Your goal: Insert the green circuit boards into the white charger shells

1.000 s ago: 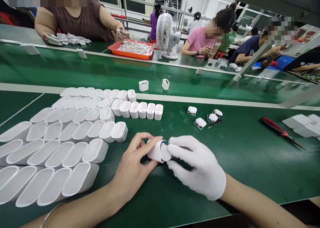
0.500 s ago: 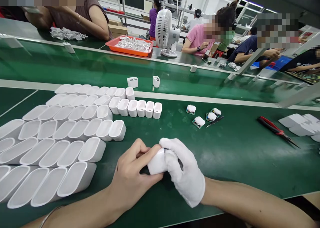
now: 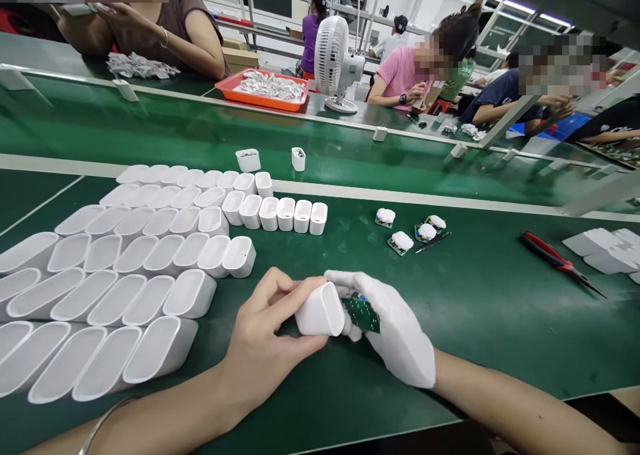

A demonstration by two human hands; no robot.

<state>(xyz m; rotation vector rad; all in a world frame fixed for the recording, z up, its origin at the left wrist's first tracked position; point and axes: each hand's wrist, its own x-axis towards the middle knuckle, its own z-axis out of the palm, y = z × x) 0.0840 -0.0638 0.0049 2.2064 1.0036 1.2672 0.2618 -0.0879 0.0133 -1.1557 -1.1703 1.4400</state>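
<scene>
My bare left hand (image 3: 270, 335) grips a white plastic housing (image 3: 317, 312) between thumb and fingers, its rounded end facing right. Close beside that end is a green circuit board (image 3: 364, 314), held in my right hand (image 3: 400, 328), which wears a white glove. A small gap shows between board and housing at the front; gloved fingers partly hide the board. Beyond my hands lie several small circuit boards (image 3: 401, 243) topped with white pads. A thin dark pointed tool (image 3: 434, 242) rests against one of them.
Rows of white housings (image 3: 160, 348) cover the table's left side. Red-handled pliers (image 3: 560, 262) and stacked white pieces (image 3: 605, 250) lie right. Two filled housings (image 3: 249, 160) stand on the green conveyor belt (image 3: 190, 132). Across it are an orange tray (image 3: 225, 90), a fan (image 3: 333, 58) and co-workers.
My right hand has shifted right off the housing, and the green board now shows in it. The housing's end is uncovered. Pieces on the belt have moved left.
</scene>
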